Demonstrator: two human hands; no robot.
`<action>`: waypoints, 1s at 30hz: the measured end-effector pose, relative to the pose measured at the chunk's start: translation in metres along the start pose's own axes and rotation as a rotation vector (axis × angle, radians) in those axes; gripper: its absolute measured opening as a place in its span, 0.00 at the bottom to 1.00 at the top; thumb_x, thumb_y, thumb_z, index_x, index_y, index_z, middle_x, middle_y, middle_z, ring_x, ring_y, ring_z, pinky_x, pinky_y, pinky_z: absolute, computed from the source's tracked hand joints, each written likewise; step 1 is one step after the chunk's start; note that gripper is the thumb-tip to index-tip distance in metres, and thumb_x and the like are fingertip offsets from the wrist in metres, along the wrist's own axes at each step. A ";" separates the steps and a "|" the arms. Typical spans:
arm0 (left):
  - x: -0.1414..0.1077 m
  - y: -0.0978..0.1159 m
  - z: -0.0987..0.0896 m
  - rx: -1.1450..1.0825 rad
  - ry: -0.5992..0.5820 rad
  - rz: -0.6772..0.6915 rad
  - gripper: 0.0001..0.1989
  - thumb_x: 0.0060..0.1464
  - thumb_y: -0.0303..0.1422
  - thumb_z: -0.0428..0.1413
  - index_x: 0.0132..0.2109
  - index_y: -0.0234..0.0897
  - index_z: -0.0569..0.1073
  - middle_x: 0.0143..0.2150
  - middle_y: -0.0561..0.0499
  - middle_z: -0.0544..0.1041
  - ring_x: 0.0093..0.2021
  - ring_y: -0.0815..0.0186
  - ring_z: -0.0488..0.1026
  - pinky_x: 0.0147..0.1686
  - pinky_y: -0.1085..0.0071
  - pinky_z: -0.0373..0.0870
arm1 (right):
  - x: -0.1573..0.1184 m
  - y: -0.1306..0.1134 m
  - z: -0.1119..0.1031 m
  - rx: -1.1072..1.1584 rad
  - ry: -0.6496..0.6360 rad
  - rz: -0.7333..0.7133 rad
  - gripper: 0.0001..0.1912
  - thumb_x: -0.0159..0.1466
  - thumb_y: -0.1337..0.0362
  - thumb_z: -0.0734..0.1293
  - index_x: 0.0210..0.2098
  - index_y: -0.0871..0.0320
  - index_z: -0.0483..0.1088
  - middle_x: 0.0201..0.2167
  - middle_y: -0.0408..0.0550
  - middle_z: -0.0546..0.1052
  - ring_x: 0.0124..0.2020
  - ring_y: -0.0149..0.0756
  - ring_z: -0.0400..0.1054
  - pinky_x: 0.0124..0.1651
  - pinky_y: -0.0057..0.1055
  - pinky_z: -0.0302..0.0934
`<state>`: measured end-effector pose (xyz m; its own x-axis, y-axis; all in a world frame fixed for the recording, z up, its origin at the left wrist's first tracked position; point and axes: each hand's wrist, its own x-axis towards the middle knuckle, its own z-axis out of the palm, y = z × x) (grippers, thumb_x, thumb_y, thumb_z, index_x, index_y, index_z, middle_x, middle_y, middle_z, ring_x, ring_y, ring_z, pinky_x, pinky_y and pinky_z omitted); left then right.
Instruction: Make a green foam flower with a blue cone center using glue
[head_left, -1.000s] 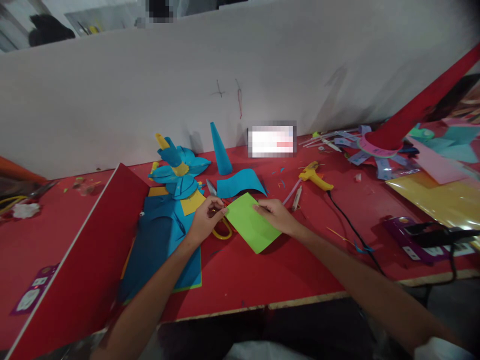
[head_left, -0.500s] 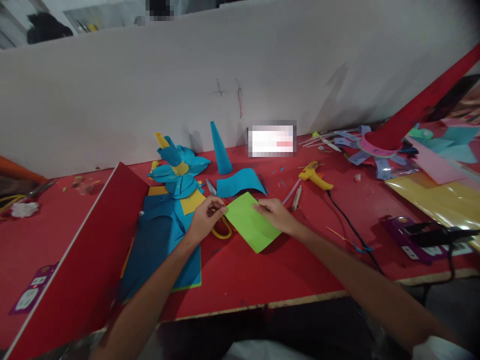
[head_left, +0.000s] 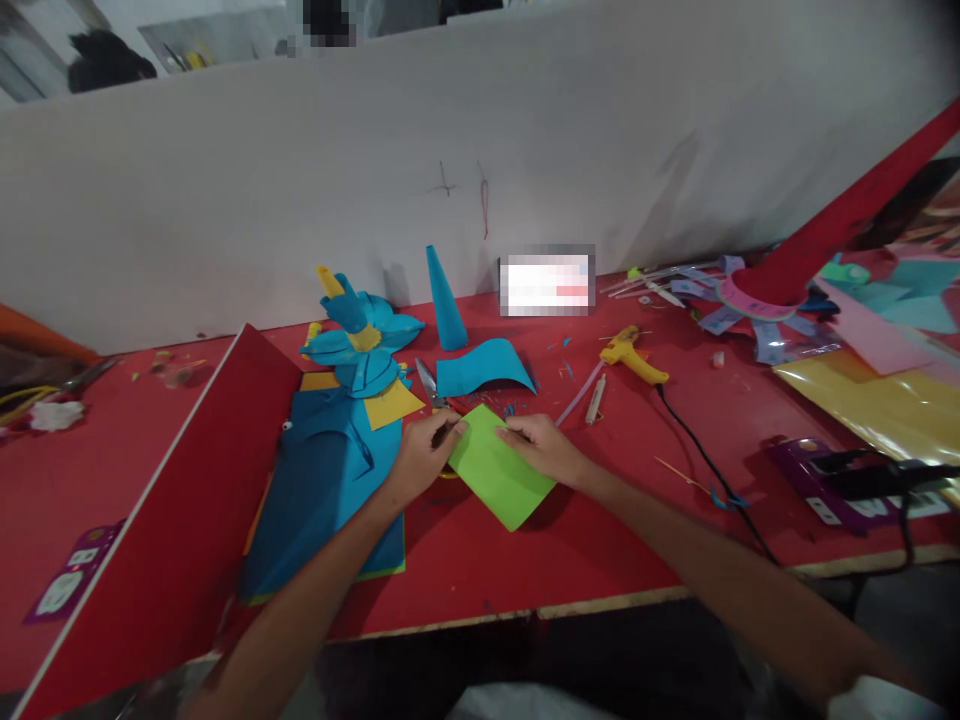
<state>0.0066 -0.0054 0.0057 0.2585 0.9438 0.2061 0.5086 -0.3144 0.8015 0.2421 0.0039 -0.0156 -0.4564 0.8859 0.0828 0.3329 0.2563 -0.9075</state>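
A bright green sheet of paper point(head_left: 506, 475) is pinched between my two hands, tilted over the red table. My left hand point(head_left: 426, 455) grips its upper left corner with thumb and fingers. At its upper right edge, my right hand point(head_left: 546, 448) has the thumb on top and fingers underneath. Scissors point(head_left: 427, 382) lie behind my left hand, which hides most of their yellow handles. Just beyond the sheet is a curved blue paper strip point(head_left: 486, 366). A blue paper cone point(head_left: 447, 305) stands behind that, and a blue paper flower with a yellow centre point(head_left: 364, 338) sits to its left.
Blue sheets point(head_left: 307, 490) and a yellow piece point(head_left: 394, 404) lie left, beside a red divider point(head_left: 157, 520). To the right are a yellow glue gun point(head_left: 634, 357) with its cord, a cutter point(head_left: 595, 399), a purple power strip point(head_left: 814, 480) and a red cone point(head_left: 847, 215).
Both hands have come slightly lower and nearer my body with the green sheet. My left hand now covers more of the scissors' handles. The view has shifted a little.
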 end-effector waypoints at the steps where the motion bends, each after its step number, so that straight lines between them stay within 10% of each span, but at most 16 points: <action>1: 0.000 0.001 0.000 -0.004 -0.007 -0.004 0.16 0.66 0.43 0.53 0.36 0.36 0.74 0.29 0.53 0.72 0.29 0.68 0.68 0.31 0.72 0.62 | 0.000 -0.001 0.002 -0.003 0.000 -0.004 0.28 0.70 0.41 0.58 0.23 0.53 0.54 0.21 0.39 0.56 0.25 0.31 0.53 0.28 0.30 0.43; 12: -0.003 0.008 0.004 0.021 -0.203 0.030 0.19 0.67 0.45 0.52 0.33 0.35 0.71 0.25 0.56 0.67 0.27 0.71 0.63 0.28 0.73 0.56 | -0.002 -0.009 0.000 0.077 -0.004 -0.013 0.22 0.70 0.47 0.58 0.26 0.54 0.57 0.23 0.39 0.58 0.27 0.31 0.54 0.29 0.29 0.46; 30: -0.005 0.008 0.007 0.011 -0.199 0.016 0.18 0.66 0.45 0.53 0.34 0.35 0.72 0.27 0.55 0.70 0.28 0.71 0.65 0.30 0.73 0.58 | -0.003 -0.014 0.001 0.070 0.022 -0.054 0.20 0.70 0.52 0.58 0.26 0.55 0.58 0.23 0.40 0.60 0.28 0.31 0.56 0.32 0.29 0.49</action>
<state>0.0153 -0.0136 0.0075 0.4235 0.9001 0.1023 0.5120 -0.3310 0.7926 0.2376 -0.0025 -0.0038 -0.4536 0.8800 0.1412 0.2492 0.2773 -0.9279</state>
